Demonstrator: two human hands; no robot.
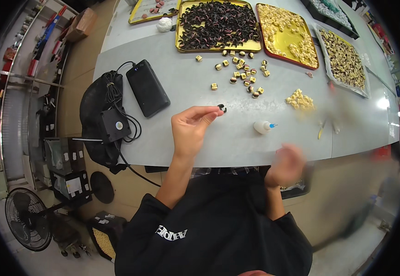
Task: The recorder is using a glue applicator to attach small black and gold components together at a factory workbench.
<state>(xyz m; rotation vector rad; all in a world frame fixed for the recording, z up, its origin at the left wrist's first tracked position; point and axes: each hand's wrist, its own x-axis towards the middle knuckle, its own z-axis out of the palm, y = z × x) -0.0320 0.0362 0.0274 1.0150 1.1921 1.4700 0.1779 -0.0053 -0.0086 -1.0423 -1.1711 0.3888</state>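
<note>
Between thumb and forefinger, my left hand (188, 129) pinches a small black curved piece (222, 108) just above the grey table. My right hand (288, 164) is over the table's near edge, its fingers smeared by motion. Whether it holds anything I cannot tell. Nearest to it stands a small whitish bottle (260, 127) with a blue tip. Beyond the hands lie several small cream-and-black blocks (246, 73), scattered loosely. A little heap of cream pieces (300, 100) sits to the right of them.
Along the far side are a yellow tray (179, 45) of black curved pieces, a red-rimmed tray (283, 39) of cream pieces and a lined tray (366, 87) of finished-looking blocks. At left lie a black power bank (148, 87), cables and a black bag (91, 110). Tweezers (321, 130) rest at right.
</note>
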